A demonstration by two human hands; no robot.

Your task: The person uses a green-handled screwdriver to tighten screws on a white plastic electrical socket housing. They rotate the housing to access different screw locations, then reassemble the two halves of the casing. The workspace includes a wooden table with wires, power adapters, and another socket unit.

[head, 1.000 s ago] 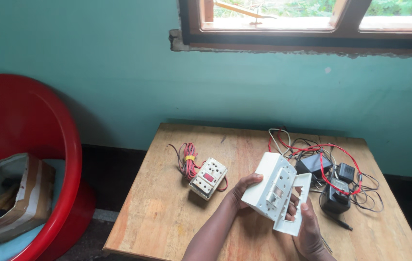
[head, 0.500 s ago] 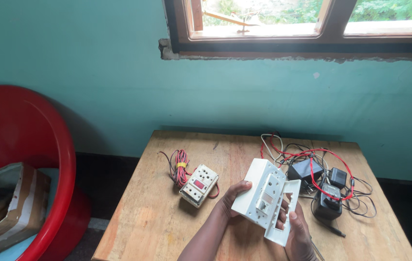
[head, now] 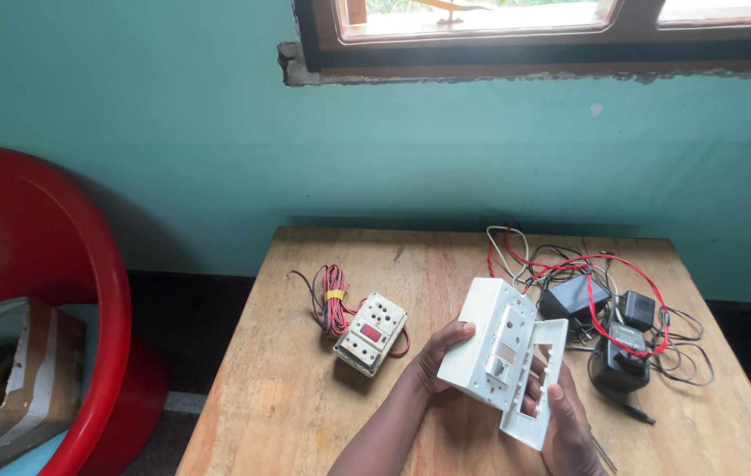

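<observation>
While held, white switch box (head: 500, 353) open-faced, red tub (head: 84, 264) holding carton (head: 5, 379)

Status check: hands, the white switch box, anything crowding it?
Left hand and right hand both grip white switch box, raised over wooden table. Its faceplate hangs open. Black adapters with tangled wires lie close on the right.

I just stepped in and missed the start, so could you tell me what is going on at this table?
A person is holding a white switch box above a wooden table with both bare hands. The left hand grips its left side, and the right hand supports it from below, fingers showing through the openings of its hinged front plate. On the table to the left lies a smaller socket box with a coiled red and black cord. To the right sit black power adapters in tangled wires.
</observation>
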